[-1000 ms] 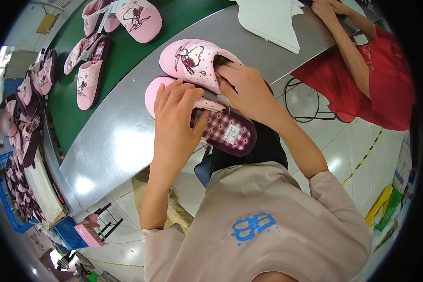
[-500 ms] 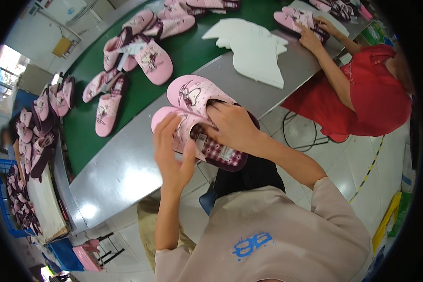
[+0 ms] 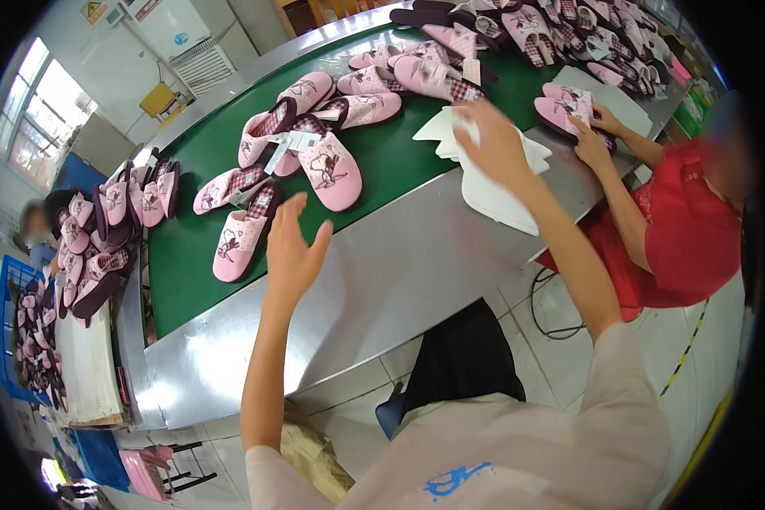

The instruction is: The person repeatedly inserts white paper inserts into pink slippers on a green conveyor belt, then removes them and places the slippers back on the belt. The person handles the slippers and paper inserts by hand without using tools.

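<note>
My left hand [image 3: 293, 246] hangs open above the near edge of the green belt [image 3: 391, 166], fingers spread and holding nothing. Closest to it are a pink slipper [image 3: 236, 238] and a tagged pink pair [image 3: 327, 166]. My right hand [image 3: 497, 144] reaches far out and lies on a stack of white sheets [image 3: 506, 200] on the steel table rim [image 3: 399, 263], fingertips on the top sheet. I cannot see a grip on the sheet.
More pink slippers lie along the belt's far side [image 3: 450, 42]. A person in red [image 3: 680, 229] at the right handles a slipper [image 3: 565, 110]. A slipper heap [image 3: 85, 255] and blue crate [image 3: 8, 340] stand left. A black bag [image 3: 467, 357] hangs under the table.
Both hands have let go of the pink slipper pair they held at the table edge. The left hand has risen open, the right has reached out to the white sheets. The view tilted up.
</note>
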A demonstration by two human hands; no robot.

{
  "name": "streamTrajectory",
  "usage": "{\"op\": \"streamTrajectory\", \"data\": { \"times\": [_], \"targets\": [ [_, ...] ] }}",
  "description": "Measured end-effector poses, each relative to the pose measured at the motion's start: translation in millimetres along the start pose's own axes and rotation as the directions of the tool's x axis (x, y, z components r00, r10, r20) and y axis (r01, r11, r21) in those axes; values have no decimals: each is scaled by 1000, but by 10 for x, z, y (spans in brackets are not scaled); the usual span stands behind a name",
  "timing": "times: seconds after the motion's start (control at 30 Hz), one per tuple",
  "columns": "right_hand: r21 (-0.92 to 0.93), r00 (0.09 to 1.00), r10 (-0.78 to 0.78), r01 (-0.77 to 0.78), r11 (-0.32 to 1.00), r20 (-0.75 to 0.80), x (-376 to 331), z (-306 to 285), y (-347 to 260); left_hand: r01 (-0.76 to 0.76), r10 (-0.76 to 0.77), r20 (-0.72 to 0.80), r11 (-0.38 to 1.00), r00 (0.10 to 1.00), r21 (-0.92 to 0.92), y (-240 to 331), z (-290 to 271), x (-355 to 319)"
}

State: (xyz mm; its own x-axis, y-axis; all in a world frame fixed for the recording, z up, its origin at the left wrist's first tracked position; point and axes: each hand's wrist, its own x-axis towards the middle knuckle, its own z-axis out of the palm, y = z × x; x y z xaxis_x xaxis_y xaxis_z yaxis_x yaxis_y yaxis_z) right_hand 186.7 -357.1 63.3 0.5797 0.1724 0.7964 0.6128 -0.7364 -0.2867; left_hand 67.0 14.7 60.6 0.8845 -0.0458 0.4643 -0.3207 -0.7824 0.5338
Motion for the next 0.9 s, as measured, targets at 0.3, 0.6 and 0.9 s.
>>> {"op": "streamTrajectory", "data": {
  "times": [0.3, 0.6, 0.9],
  "targets": [
    [152, 937, 163, -218, 964, 309, -1470, -326, -870, 387, -405, -77, 904, 911, -180, -818, 1256, 1598],
    [169, 955, 225, -259, 951, 195, -1619, -332, -926, 258, -204, 160, 816, 966, -517, -124, 254, 1138],
    [-391, 910, 167, -7, 921, 380, -1240, -562, -49, -477, 390, 524, 878, 757, 36, 771, 262, -726]
  ]
}}
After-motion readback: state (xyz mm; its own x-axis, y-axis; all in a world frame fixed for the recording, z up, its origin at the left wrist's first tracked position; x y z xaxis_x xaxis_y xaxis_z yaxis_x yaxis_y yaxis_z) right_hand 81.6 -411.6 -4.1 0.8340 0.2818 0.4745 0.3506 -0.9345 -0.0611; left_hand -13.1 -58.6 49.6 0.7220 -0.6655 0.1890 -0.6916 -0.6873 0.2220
